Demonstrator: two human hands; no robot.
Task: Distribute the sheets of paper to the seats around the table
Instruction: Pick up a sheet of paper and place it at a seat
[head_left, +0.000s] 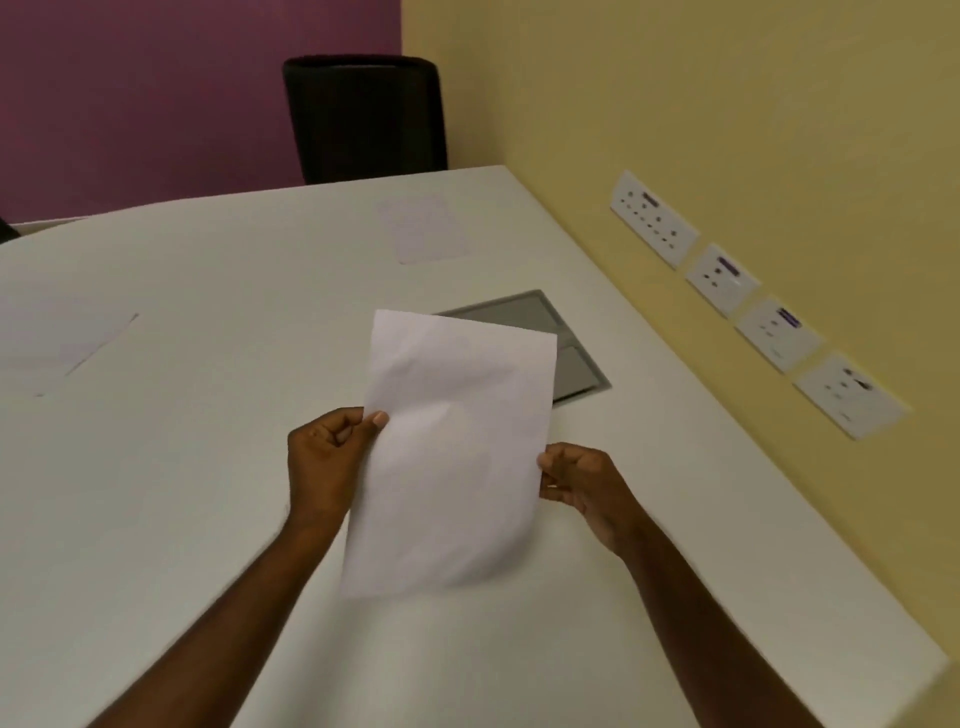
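Note:
I hold a white sheet of paper (452, 452) above the white table (208, 493), tilted a little to the right. My left hand (324, 457) pinches its left edge and my right hand (582, 483) pinches its right edge. Another sheet (423, 228) lies flat on the table in front of the black chair (366, 117) at the far side. A third sheet (62, 343) lies near the table's left side.
A grey cable hatch (566, 358) is set into the table just behind the held sheet. The yellow wall on the right carries a row of white socket plates (753, 306). A purple wall stands behind the chair.

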